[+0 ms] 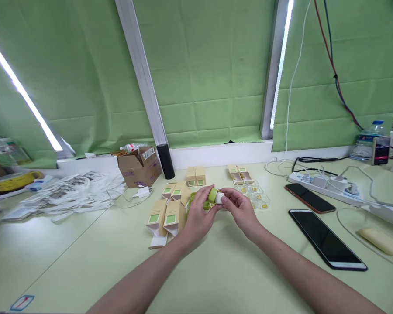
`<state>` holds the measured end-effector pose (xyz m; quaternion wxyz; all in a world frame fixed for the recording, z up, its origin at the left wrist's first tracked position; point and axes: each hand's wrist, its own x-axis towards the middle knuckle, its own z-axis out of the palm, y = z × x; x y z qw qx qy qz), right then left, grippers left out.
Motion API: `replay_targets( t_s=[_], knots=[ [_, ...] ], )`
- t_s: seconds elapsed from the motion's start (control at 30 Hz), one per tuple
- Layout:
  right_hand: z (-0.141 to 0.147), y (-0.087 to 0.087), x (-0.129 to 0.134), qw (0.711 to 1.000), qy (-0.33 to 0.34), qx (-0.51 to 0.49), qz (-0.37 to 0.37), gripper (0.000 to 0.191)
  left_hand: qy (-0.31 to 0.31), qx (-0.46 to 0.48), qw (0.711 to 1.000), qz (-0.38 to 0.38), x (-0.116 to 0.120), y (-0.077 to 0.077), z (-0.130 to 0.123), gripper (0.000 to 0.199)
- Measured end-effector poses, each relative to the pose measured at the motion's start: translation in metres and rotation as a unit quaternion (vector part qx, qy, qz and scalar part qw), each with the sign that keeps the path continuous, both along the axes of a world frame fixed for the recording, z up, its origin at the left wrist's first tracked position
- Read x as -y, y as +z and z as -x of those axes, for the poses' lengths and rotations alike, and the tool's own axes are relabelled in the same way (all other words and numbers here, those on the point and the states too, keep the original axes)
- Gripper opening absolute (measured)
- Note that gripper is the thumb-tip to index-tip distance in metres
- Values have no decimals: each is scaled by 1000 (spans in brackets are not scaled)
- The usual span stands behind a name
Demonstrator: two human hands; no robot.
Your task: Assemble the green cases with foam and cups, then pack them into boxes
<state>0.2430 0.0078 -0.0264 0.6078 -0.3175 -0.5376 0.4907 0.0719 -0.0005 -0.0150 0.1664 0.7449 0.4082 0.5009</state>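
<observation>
Both hands meet over the middle of the pale table. My left hand (198, 214) is closed on a small green and white item (215, 196), its green part on the left. The fingers of my right hand (244, 213) pinch the white end of the same item. Partly hidden behind my left hand are green pieces (192, 199). To the left stand several small tan boxes (155, 218) with green labels, and more tan boxes (195, 175) stand farther back. Just behind my right hand lie clear plastic holders (258, 198) with yellow centres.
A cardboard box (139, 168) and a black cylinder (165, 161) stand at the back. White cables or straps (75, 194) are heaped left. Two phones (327, 237) (309, 197), a power strip (327, 187), a yellowish device (380, 241) and a water bottle (367, 141) are right.
</observation>
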Motion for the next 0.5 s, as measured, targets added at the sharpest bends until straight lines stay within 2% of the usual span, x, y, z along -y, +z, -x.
replay_targets(
  t_s=[0.13,0.5],
  knots=[
    [4,-4,1,1000,-4,5,-6,53,-15,-16,1000,-18,1,-12,4,55],
    [11,-7,5,999,24,-26,10,51,29,-102,991,-84,8,-23,8,61]
  ],
)
